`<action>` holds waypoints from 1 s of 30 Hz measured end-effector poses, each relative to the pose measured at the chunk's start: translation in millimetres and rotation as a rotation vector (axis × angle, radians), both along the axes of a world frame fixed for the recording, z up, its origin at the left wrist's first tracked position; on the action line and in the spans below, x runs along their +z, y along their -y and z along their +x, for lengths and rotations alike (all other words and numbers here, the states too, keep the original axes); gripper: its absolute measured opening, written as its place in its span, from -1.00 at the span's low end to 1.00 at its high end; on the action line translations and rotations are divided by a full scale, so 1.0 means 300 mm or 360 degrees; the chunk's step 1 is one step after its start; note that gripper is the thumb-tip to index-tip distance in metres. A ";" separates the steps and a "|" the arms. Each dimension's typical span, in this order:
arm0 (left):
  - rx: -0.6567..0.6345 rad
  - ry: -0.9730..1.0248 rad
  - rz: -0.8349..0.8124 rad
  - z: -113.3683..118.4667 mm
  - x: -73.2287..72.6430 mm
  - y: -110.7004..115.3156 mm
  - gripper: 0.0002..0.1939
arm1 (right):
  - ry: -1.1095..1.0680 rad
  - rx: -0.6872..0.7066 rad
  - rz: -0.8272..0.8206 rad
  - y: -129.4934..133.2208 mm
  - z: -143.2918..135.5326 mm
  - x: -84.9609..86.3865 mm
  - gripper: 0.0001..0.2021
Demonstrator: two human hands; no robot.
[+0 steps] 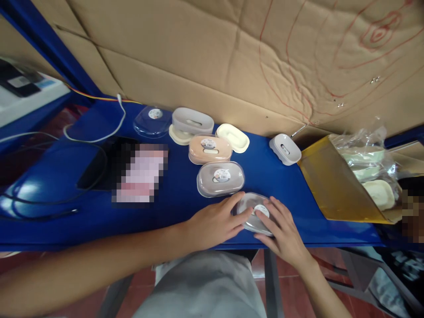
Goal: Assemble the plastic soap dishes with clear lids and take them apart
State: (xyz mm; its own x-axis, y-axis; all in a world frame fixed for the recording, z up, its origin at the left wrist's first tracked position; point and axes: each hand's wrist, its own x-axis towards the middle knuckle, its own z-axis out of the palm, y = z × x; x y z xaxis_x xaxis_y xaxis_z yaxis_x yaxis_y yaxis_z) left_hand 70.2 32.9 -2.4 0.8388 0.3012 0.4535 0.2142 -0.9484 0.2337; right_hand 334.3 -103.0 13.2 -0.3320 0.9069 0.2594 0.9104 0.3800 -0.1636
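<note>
A grey oval box with a clear lid and round label (255,203) lies near the table's front edge, between my hands. My left hand (220,221) touches its left side, thumb and fingers spread around the edge. My right hand (281,227) rests on its right side, fingers apart over the lid and label. Just behind stand a lidded grey box (228,184) and a lidded peach box (202,154). Farther back are an open grey box (202,117), a cream tray (236,138), another cream piece (179,136) and a loose clear lid (149,123).
A grey dish (289,152) stands at the back right, beside a cardboard carton (321,176) holding bagged green and cream pieces. On the blue table (179,207), a blurred-out screen (142,172), a white cable (115,128) and black cables lie left. Cardboard lines the back.
</note>
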 end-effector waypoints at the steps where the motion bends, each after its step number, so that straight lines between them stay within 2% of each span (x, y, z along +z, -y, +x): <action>1: 0.0022 -0.0010 -0.0003 -0.002 0.002 -0.001 -0.50 | 0.0011 -0.0014 -0.0019 -0.006 0.012 0.005 -0.26; 3: 0.0037 -0.0028 -0.0004 -0.006 0.009 -0.002 -0.45 | -0.0012 -0.0088 -0.0012 -0.025 0.052 0.015 -0.27; 6: -0.0037 -0.0004 -0.0003 -0.013 0.027 -0.002 -0.48 | -0.0038 -0.0326 0.0036 -0.076 0.133 0.038 -0.33; 8: -0.0080 0.0015 -0.0011 -0.016 0.038 -0.006 -0.53 | -0.0001 -0.0495 0.0002 -0.135 0.175 0.064 -0.34; 10: -0.0092 0.0028 0.0002 -0.017 0.044 -0.014 -0.57 | 0.0043 -0.0573 -0.0055 -0.223 0.186 0.094 -0.32; 13: -0.0092 0.0019 0.0019 -0.016 0.041 -0.030 -0.65 | 0.0090 -0.0478 -0.0052 -0.403 0.127 0.125 -0.42; 17: -0.0082 -0.0029 -0.0017 -0.017 0.031 -0.046 -0.77 | 0.0348 -0.0329 -0.0100 -0.644 -0.023 0.117 -0.49; 20: -0.0036 -0.0047 0.0002 -0.021 0.032 -0.048 -0.81 | 0.0400 -0.0258 -0.0112 -0.730 -0.096 0.107 -0.59; 22: 0.0054 -0.0043 0.0040 -0.026 0.038 -0.043 -0.80 | 0.0400 -0.0231 -0.0102 -0.726 -0.107 0.106 -0.71; 24: 0.0140 -0.0022 0.0108 -0.032 0.045 -0.031 -0.77 | 0.0404 -0.0220 -0.0099 -0.683 -0.098 0.108 -0.80; 27: 0.0164 0.0008 0.0208 -0.043 0.051 -0.008 -0.74 | 0.0356 -0.0185 -0.0083 -0.577 -0.068 0.106 -0.85; 30: 0.0092 -0.0032 0.0226 -0.048 0.049 0.012 -0.75 | 0.0243 -0.0127 -0.0051 -0.452 -0.037 0.098 -0.84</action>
State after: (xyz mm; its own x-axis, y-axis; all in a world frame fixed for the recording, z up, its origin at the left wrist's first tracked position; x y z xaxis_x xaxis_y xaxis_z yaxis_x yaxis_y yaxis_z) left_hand 55.9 29.3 12.2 0.8312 0.2833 0.4784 0.2726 -0.9576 0.0934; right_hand 323.1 32.5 42.6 -0.2917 0.9391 0.1819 0.9527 0.3022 -0.0320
